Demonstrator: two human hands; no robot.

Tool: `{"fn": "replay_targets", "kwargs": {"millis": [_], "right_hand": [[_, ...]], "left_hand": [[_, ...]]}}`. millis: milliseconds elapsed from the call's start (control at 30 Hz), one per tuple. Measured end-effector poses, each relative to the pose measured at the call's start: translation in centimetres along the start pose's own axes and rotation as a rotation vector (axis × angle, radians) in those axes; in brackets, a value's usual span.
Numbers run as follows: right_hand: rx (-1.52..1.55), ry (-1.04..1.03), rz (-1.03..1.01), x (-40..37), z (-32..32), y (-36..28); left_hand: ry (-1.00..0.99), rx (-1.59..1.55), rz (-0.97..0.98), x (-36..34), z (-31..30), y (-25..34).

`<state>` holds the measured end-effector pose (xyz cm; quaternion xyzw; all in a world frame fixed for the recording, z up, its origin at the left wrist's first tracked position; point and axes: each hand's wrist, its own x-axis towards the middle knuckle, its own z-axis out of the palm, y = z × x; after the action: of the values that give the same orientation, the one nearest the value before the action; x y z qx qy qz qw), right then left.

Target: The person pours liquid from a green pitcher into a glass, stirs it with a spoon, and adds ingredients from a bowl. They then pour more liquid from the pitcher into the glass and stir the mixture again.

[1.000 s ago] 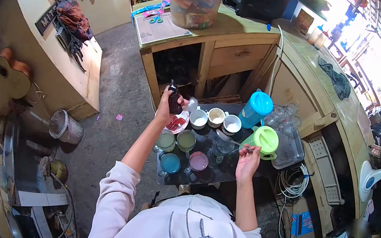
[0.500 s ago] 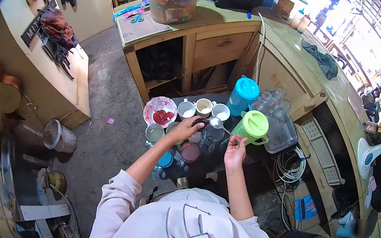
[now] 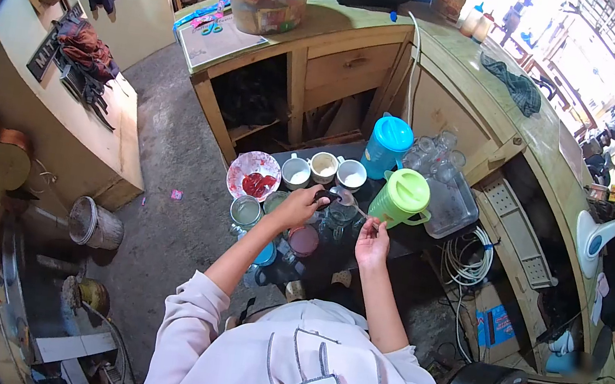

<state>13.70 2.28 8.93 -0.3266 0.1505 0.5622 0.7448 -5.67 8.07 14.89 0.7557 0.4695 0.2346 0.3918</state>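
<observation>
The spoon is up in the air between the two hands, over a clear glass mug on the dark counter. The right hand pinches the end of the handle with its fingertips, and its palm is turned up. The left hand is curled around a small dark bottle, and I can't tell how tight it is. The bottle is right by the spoon's round end and hides part of it, so I can't see what is in the spoon. The pinch looks light, so the spoon could tip if the bottle bumped it, and anything in it could spill. If the bottle leaned too far, too much could come out and run over the edge. The green jug is just beside the right hand, so an elbow or wrist swinging out could knock it. The left arm reaches over the mug with pink stuff, and a low sleeve or arm could push that over. The three white cups and the bowl with red bits are near too, so drips could land in the wrong one.
</observation>
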Motion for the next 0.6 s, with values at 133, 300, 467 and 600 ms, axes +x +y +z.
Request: {"fn": "replay_targets", "kwargs": {"millis": [133,300,467,600], "right_hand": [[0.034,0.011,0.028,0.5,-0.3,0.1],[0.056,-0.014,0.055,0.9,-0.6,-0.1],[0.045,-0.02,0.065,1.1,-0.6,-0.4],[0.035,-0.01,0.069,1.1,-0.3,-0.6]], "left_hand": [[0.021,0.03,-0.001,0.2,0.1,-0.2],[0.015,0.027,-0.013,0.4,-0.1,-0.1],[0.011,0.023,0.002,0.6,-0.3,-0.3],[0.034,0.049,0.028,0.5,-0.6,0.2]]}}
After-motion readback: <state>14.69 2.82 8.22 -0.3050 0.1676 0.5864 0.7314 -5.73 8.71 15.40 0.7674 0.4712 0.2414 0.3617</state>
